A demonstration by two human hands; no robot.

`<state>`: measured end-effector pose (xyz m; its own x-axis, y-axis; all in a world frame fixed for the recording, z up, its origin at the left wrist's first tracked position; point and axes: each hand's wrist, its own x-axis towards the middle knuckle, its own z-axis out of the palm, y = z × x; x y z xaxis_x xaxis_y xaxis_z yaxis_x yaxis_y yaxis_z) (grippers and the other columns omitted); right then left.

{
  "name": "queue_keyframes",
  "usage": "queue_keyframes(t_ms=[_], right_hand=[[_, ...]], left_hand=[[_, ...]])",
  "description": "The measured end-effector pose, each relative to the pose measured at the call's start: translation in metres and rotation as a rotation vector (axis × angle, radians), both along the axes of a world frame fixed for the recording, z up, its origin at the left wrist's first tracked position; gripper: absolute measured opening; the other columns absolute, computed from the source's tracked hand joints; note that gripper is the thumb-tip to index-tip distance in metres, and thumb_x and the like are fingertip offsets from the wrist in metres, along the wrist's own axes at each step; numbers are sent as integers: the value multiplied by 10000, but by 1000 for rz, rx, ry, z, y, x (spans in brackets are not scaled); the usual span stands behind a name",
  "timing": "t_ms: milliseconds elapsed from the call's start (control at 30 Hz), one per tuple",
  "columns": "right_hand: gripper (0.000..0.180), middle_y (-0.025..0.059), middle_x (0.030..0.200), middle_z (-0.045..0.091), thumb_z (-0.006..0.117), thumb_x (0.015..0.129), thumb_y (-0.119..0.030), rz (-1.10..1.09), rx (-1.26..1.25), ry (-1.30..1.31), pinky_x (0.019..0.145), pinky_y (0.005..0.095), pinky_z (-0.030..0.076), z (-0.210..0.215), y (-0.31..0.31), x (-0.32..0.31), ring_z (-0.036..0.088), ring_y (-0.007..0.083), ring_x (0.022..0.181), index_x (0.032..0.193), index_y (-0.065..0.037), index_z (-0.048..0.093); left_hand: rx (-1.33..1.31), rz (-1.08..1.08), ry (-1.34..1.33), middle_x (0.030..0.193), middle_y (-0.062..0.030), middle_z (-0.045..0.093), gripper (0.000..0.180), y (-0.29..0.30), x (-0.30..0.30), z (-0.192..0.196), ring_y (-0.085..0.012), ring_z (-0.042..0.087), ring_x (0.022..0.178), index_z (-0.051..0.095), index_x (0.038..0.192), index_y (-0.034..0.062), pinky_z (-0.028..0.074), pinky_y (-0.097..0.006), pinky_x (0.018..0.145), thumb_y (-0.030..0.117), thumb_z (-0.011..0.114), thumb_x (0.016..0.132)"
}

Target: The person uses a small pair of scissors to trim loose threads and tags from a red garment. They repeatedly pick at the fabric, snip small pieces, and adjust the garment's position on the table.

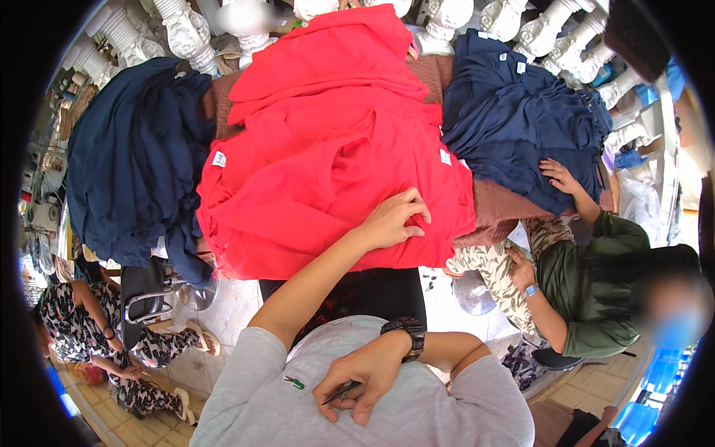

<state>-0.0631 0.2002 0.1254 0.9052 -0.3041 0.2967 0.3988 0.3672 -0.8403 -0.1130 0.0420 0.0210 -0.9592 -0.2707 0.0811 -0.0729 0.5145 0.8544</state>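
Observation:
A heap of red knit garments (290,179) with small white labels covers the middle of the table. My left hand (395,220) rests on its near right part, fingers bent, with a gap between thumb and forefinger. Close to my chest, my right hand (365,378) is closed around a small dark pointed tool (341,392) that looks like thread snips; most of it is hidden by the fingers. A dark watch (406,339) is on my right wrist.
Navy garments are piled at the left (138,160) and right (521,119) on a brown cloth (488,212). A person in green (607,276) sits at the right, one hand on the navy pile. Another person (74,320) sits at the lower left near a black chair (141,298). White balusters (186,33) line the back.

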Motion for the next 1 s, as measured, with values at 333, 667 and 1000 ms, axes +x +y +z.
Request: queue_keyframes(t_ms=[333,667,1000], right_hand=[[409,-16,721,468,805,891,-296,31,25,18,610,280,362,-6,-1,3,446,106,677,1096,-6,604],[458,-34,743,490,832,858,-350,17,32,67,642,254,386,1,-6,2,465,80,702,1076,-6,623],[486,-33,738,505,858,826,-368,-35,17,56,590,241,369,-2,-3,6,462,70,658,1072,-17,631]], left_hand=[[-44,0,52,1074,-49,509,289,2,2,-2,-245,568,1054,731,1054,139,467,-382,917,152,831,783],[-43,-23,95,1050,-56,544,241,0,2,-1,-252,573,1047,613,863,66,462,-393,901,138,826,776],[154,60,264,897,-35,571,204,4,2,1,-179,572,833,601,835,69,469,-318,755,-29,772,782]])
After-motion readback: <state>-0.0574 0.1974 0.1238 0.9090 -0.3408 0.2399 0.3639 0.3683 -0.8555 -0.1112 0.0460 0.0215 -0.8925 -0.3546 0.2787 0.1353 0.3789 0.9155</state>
